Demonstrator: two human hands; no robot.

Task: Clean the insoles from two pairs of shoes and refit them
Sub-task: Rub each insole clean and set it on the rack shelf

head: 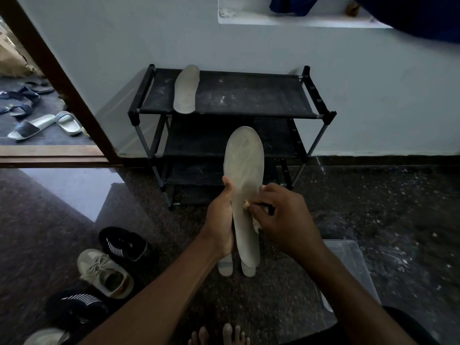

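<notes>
A: Where's the insole (pixel 245 175)?
B: Upright before the shoe rack (pixel 249 95), the left hand (pixel 221 220) with fingers clamped round its edge. There are perhaps two more behind it, but the light's too dim to be sure.
A: And the right hand (pixel 286 217)?
B: Fingers pinched on a cloth (pixel 256 224), against the insole's middle.
A: Any risk?
B: Hard rubbing could fold it, or loosen the stack onto the floor (pixel 373 195).

black shoe rack (pixel 249 95) against the wall (pixel 385 95), slides (pixel 67 123) past the door frame (pixel 57 70), clear tub (pixel 353 265) on the floor (pixel 398 207)
</notes>
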